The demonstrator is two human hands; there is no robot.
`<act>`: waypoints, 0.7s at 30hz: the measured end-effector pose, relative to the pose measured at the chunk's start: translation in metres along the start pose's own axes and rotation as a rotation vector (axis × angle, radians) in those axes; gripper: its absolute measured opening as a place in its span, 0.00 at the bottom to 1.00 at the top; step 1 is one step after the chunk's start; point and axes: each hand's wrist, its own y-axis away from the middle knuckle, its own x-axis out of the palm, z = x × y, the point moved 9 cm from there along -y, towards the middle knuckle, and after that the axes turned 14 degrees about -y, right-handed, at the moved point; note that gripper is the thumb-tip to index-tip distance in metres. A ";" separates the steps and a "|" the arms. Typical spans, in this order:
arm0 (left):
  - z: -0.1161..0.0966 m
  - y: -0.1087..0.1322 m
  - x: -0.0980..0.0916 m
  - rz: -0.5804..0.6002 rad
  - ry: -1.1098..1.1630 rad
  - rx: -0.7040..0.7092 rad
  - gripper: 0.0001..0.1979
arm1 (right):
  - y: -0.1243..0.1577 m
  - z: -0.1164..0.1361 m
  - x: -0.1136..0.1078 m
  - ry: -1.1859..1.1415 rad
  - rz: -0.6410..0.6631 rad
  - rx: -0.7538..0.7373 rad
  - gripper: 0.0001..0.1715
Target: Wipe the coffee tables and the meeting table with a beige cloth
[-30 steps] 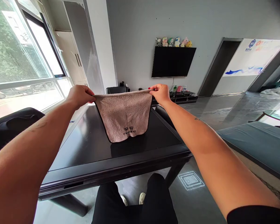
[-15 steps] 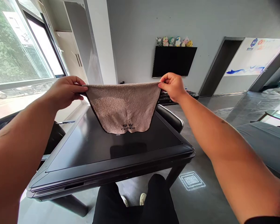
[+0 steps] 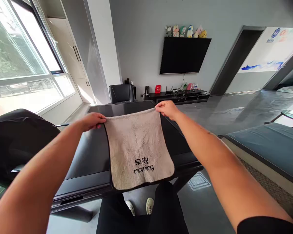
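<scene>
A beige towel [image 3: 136, 139] with a dark edge and the black word "morning" near its lower side is spread between my hands. My left hand [image 3: 92, 121] pinches its far left corner. At the far right corner, my right hand [image 3: 168, 109] pinches the cloth between thumb and fingers. Beneath the towel is a black table [image 3: 88, 162]; the towel's near edge reaches over the table's front edge. Whether the middle of the cloth touches the tabletop I cannot tell.
A black chair [image 3: 122, 93] stands at the table's far side, and a dark covered seat [image 3: 19, 139] is at the left. Along the back wall runs a low black cabinet [image 3: 180, 97] under a television [image 3: 185, 55]. A grey-blue covered surface [image 3: 266, 139] lies to the right.
Both hands have come lower and closer together with the towel. Its printed side now lies flatter toward me, and its near edge has come nearer, past the table's front edge.
</scene>
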 end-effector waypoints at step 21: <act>0.073 0.049 0.086 0.081 0.136 0.092 0.22 | 0.079 -0.111 -0.021 -0.144 0.145 0.192 0.18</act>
